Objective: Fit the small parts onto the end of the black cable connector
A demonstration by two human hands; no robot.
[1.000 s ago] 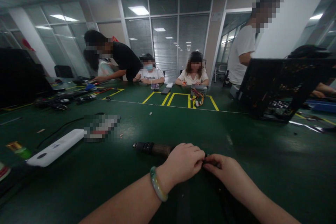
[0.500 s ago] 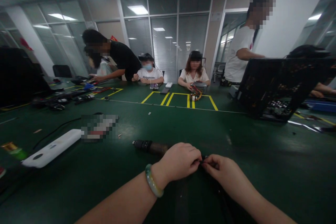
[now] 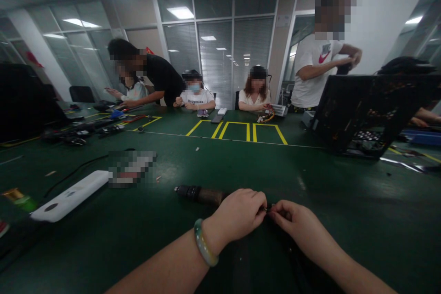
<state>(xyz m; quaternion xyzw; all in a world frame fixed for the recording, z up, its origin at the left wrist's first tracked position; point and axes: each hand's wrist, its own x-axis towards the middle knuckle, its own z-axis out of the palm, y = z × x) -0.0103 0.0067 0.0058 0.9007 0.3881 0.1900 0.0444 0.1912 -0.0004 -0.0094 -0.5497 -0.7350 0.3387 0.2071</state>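
Note:
Close together over the green table (image 3: 165,248), my left hand (image 3: 243,211) and my right hand (image 3: 292,220) meet at their fingertips. Both are closed in a pinch. A tiny dark piece with a bright speck shows between them, too small to name. Behind my left hand lies a dark cylindrical tool (image 3: 200,194), which looks like an electric screwdriver, its silver tip pointing left. My left hand and forearm hide its right end. A green and yellow bangle (image 3: 205,243) circles my left wrist. Below my right hand a dark strip or cable runs toward me, hard to make out.
To the left lie a white power strip (image 3: 72,195), a blurred-out flat object (image 3: 132,168) and a small green bottle (image 3: 22,201). A black computer case (image 3: 344,115) stands at the right. Several co-workers sit or stand across the table, beyond yellow tape outlines (image 3: 236,124).
My hands have shifted very slightly right, still pinched together. The standing co-worker at the right has turned and raised both hands. A seated co-worker has moved a wired metal box to the right.

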